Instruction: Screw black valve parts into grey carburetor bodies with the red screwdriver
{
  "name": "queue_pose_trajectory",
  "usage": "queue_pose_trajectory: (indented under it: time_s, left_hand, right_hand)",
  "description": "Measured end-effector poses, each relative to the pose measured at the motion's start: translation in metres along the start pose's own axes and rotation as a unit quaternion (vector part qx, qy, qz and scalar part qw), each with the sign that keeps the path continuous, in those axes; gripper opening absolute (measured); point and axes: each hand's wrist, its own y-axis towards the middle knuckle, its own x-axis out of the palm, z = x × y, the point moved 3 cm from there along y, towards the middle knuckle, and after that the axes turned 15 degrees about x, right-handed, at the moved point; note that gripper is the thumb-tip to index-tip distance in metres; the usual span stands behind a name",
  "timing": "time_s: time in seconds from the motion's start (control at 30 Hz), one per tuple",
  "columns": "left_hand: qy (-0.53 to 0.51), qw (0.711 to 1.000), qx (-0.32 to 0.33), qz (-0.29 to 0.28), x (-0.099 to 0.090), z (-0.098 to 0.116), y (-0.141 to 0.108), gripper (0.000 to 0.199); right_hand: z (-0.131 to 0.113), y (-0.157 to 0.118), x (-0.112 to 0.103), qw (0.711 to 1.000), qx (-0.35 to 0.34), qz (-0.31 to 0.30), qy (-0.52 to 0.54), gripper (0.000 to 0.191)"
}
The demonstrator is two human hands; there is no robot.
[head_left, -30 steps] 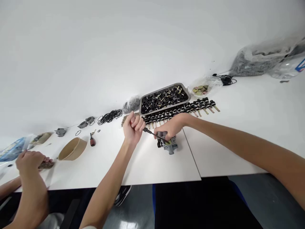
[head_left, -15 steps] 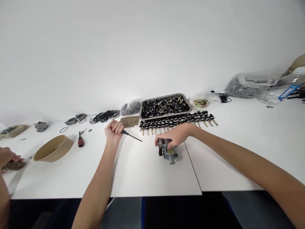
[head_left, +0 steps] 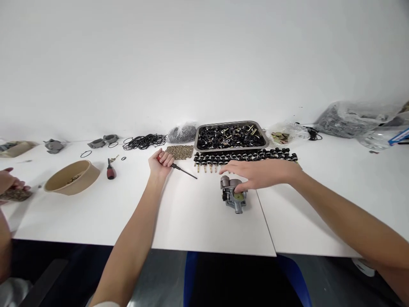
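Observation:
My left hand (head_left: 160, 165) is closed around the handle of a screwdriver (head_left: 185, 172), whose dark shaft points right and slightly toward me. A grey metal carburetor (head_left: 238, 206) with a brass-coloured disc stands on the white table. Over it is my right hand (head_left: 263, 174), fingers stretched out and apart. Its thumb is by the disc; whether it still touches the carburetor I cannot tell. Just behind are rows of black parts with brass stems (head_left: 207, 161), and small brass pieces (head_left: 179, 152) lie behind my left hand.
A metal tray (head_left: 232, 149) of black parts stands at the back. To the left are black rubber rings (head_left: 145, 141), a red-handled screwdriver (head_left: 110, 171), a tan bowl (head_left: 91, 177) and another person's hand (head_left: 9, 183). Plastic bags (head_left: 351, 119) and a bottle (head_left: 375, 138) lie at right.
My right hand has loosened from the carburetor, its fingers spreading and lifting to the right. My left hand still holds the screwdriver. The whole view has shifted slightly.

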Motion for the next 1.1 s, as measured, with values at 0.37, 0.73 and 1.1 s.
queue_pose_trajectory:
  time_s: [0.37,0.73,1.1]
  left_hand:
    - [-0.006,1.0,0.001,0.016,-0.002,-0.001,0.001,0.041]
    - [0.01,1.0,0.007,-0.003,-0.003,0.003,0.003,0.039]
    - [0.01,1.0,0.014,0.005,0.0,0.007,0.001,0.036]
  right_hand:
    - [-0.052,-0.035,0.057,0.909,-0.077,0.238,-0.332,0.022]
    - [-0.006,-0.049,0.007,0.99,-0.005,0.123,-0.064,0.015]
    - [0.232,-0.142,0.013,0.912,0.255,0.319,0.037,0.014]
